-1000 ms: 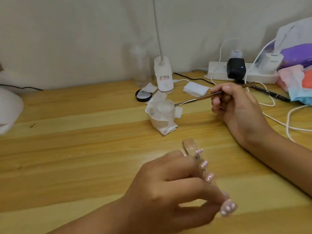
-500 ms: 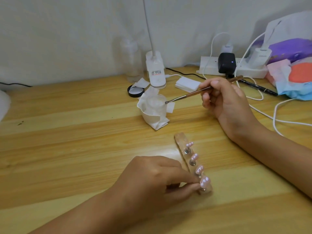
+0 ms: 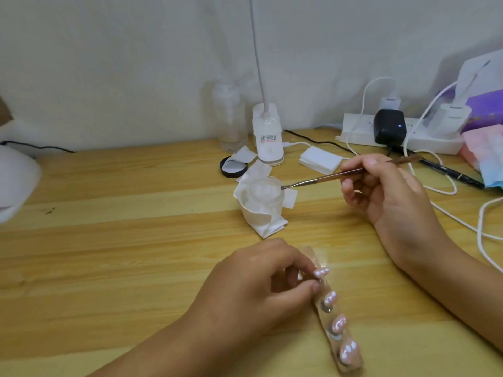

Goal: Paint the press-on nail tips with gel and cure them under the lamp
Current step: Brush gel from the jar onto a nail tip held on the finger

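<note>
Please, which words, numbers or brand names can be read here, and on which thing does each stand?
None reads clearly.
Sticker on the white lamp base: printed lines, too blurred to read.
White charger in the power strip: grey brand word, too blurred.
Purple box: small marks, too small to read.

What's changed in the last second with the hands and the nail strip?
The left hand set the holder strip down on the table, then shifted from its near end to pinch the far nail tip. The right hand still holds the brush, its tip at the wrapped jar.
</note>
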A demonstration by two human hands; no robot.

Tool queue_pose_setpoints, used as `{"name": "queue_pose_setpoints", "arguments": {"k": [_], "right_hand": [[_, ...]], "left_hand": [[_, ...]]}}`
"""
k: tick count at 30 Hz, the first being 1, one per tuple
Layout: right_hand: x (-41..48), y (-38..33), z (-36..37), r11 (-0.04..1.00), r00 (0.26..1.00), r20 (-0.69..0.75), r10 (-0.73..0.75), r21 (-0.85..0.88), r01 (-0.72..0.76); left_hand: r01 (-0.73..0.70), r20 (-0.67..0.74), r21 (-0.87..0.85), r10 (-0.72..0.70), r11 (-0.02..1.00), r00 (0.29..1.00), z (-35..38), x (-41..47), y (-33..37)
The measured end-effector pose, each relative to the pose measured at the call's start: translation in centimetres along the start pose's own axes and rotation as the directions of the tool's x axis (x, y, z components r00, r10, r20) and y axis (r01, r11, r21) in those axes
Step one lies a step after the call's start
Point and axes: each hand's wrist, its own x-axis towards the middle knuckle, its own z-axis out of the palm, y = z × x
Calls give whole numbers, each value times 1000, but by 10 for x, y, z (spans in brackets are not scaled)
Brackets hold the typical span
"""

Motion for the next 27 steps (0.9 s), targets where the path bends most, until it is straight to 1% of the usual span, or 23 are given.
{"name": "queue_pose_setpoints", "arguments": {"k": [3,6,9,11,15,18,20,23,25,26,27], "right_hand": [[1,2,1,999,1000,28,7,-31,-6],[1,2,0,998,1000,26,6,-67,-4],[1,2,0,997,1000,-2,-19,-77,19],[1,1,0,995,999,-20,-43,-86,42],[1,1,-1,994,997,-60,-55,-93,50],[2,0,-1,998,995,-86,-57,-25,55],[3,-1,-2,996,996,-81,-50,72,55],[3,-2,-1,982,1000,-18,0,187,4],[4,-3,-1,972,999,23,43,231,-47],[4,-3,-1,967,997,42,60,247,-68],[4,-3,-1,961,995,58,78,260,-91]], "left_hand": [[14,7,41,-14,999,1000,0,1,1],[39,9,59,-39,998,999,0,2,4],[117,8,-21,-117,993,993,2,4,3],[181,27,-96,-179,979,983,2,5,2],[263,73,-219,-254,940,965,2,5,0],[302,87,-381,-292,874,953,0,8,0],[278,55,-512,-291,813,955,-4,8,0],[231,-4,-665,-312,711,950,-10,7,-4],[203,-8,-746,-313,635,950,-13,7,-6],[200,-4,-766,-316,611,949,-14,7,-6],[196,-3,-770,-311,607,950,-14,7,-6]]}}
